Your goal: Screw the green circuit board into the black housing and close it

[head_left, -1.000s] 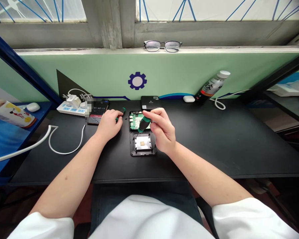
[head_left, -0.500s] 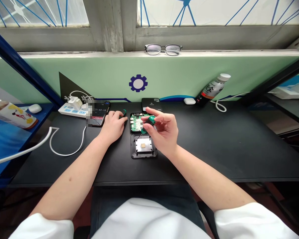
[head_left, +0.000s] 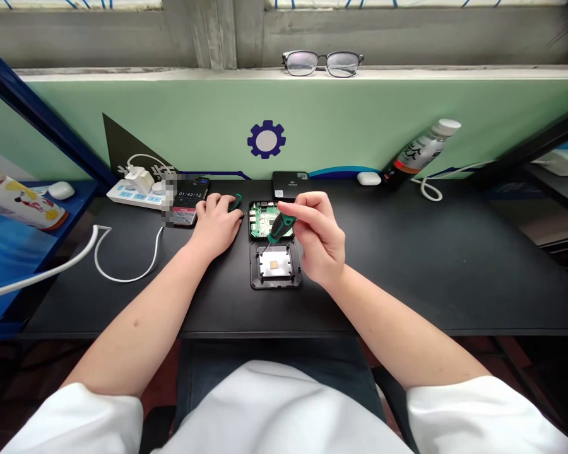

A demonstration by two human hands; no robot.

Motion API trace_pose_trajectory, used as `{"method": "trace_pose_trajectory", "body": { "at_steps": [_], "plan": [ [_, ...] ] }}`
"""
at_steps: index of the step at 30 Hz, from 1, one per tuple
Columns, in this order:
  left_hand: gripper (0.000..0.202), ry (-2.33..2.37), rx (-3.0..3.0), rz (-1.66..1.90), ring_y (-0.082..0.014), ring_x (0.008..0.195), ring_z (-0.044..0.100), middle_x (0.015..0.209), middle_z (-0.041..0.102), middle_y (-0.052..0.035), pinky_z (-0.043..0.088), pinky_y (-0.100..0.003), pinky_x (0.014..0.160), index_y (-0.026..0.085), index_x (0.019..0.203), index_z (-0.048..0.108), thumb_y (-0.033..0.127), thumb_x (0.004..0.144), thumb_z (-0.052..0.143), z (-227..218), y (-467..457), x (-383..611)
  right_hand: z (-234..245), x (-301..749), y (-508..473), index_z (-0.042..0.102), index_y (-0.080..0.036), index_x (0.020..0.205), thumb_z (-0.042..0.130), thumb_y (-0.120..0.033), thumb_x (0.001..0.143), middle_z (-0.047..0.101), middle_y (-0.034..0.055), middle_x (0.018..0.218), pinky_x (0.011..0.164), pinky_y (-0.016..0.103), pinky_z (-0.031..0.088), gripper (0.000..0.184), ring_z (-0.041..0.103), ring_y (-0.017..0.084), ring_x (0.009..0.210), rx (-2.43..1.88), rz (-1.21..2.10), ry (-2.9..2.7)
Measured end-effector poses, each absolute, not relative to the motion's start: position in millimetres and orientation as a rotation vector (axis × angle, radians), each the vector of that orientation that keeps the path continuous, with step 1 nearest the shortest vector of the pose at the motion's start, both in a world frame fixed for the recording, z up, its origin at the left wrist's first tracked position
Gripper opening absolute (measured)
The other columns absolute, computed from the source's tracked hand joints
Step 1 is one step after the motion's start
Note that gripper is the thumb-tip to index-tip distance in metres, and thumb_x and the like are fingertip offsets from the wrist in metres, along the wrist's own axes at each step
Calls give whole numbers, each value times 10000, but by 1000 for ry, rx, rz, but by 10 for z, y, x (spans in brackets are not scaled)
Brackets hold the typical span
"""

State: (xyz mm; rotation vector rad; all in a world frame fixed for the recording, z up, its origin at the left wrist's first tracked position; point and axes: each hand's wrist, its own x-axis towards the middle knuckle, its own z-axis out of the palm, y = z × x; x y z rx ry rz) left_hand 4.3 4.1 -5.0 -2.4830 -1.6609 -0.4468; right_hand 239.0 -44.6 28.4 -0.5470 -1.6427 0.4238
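Since half a second ago the right hand [head_left: 319, 236] has tipped its screwdriver [head_left: 278, 228] downward, tip near the lower shell [head_left: 275, 266] below the green circuit board [head_left: 266, 219]. Fingers pinch the handle closed. Left hand [head_left: 218, 224] rests loosely curled beside the board, touching another green tool [head_left: 235, 202]. Best keep the driver upright and the shell steady.

Left of the hands lay a phone [head_left: 188, 200], a power strip [head_left: 133, 193] and a looping white cable [head_left: 105, 265]. Beyond them, glasses [head_left: 322, 63] sat on the sill; farther right leaned a bottle [head_left: 420, 154], beside what looked like an earbud case [head_left: 369, 178].
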Motion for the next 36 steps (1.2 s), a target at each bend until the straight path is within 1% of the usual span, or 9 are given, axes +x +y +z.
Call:
{"method": "trace_pose_trajectory", "body": {
  "at_steps": [5,10,14,18,20,24,27,33,36],
  "plan": [
    [255,-1662,-2500,-468,-443,1414,448,1490,652,-176,374,-642,1060,230,1019,853,248,1045,600,-39,48,42,281,2370,-408,770,-319,1294,616,-317,1083,578,50,1035,819,415,626,261,638,209,960,-542,489,-1620],
    [236,-1658,-2509,-501,-436,1405,456,1461,676,-167,372,-636,1054,233,1016,845,239,1034,609,-29,48,46,224,2285,-418,645,-306,1191,774,-470,1009,642,87,1400,894,440,699,277,764,212,1060,-545,706,-1526],
    [251,-1643,-2521,-517,-424,1397,461,1444,693,-159,381,-627,1048,233,1043,840,214,1031,591,-22,41,38,173,2262,-446,588,-314,1157,828,-400,983,755,54,1357,860,420,718,308,810,182,937,-490,749,-1490],
    [287,-1639,-2539,-540,-410,1377,469,1416,705,-151,387,-610,1027,242,1063,837,152,1005,571,2,34,1,185,2320,-429,683,-315,1259,683,-367,1074,781,82,1351,966,481,699,192,792,262,1201,-458,677,-1587],
    [291,-1643,-2539,-554,-409,1365,474,1388,714,-151,387,-604,1018,239,1058,836,143,999,568,15,30,-15,209,2345,-410,712,-311,1300,568,-342,1121,780,94,1314,1002,506,676,232,758,277,1264,-460,640,-1655],
    [288,-1631,-2566,-561,-402,1334,487,1320,728,-152,389,-596,999,232,1044,833,143,995,563,22,27,-25,232,2347,-380,725,-324,1325,671,-305,1064,708,64,1123,797,398,647,267,708,221,1020,-447,520,-1711],
    [284,-1624,-2608,-532,-395,1316,494,1288,737,-149,388,-593,994,236,1042,830,134,982,571,22,28,-18,223,2343,-369,713,-326,1367,728,-323,1035,647,45,1059,763,378,620,333,643,198,927,-464,504,-1713],
    [286,-1639,-2663,-499,-373,1284,510,1262,757,-135,396,-575,987,246,1062,821,153,1012,556,45,29,-14,246,2389,-352,727,-308,1370,531,-309,1132,655,62,1066,823,405,644,308,674,206,983,-452,581,-1735],
    [268,-1643,-2664,-498,-371,1270,519,1240,764,-132,399,-566,977,249,1052,820,161,1010,570,34,32,-14,274,2398,-361,692,-304,1330,530,-372,1136,687,107,1281,909,445,672,261,710,238,1145,-469,646,-1747]
  ]
}}
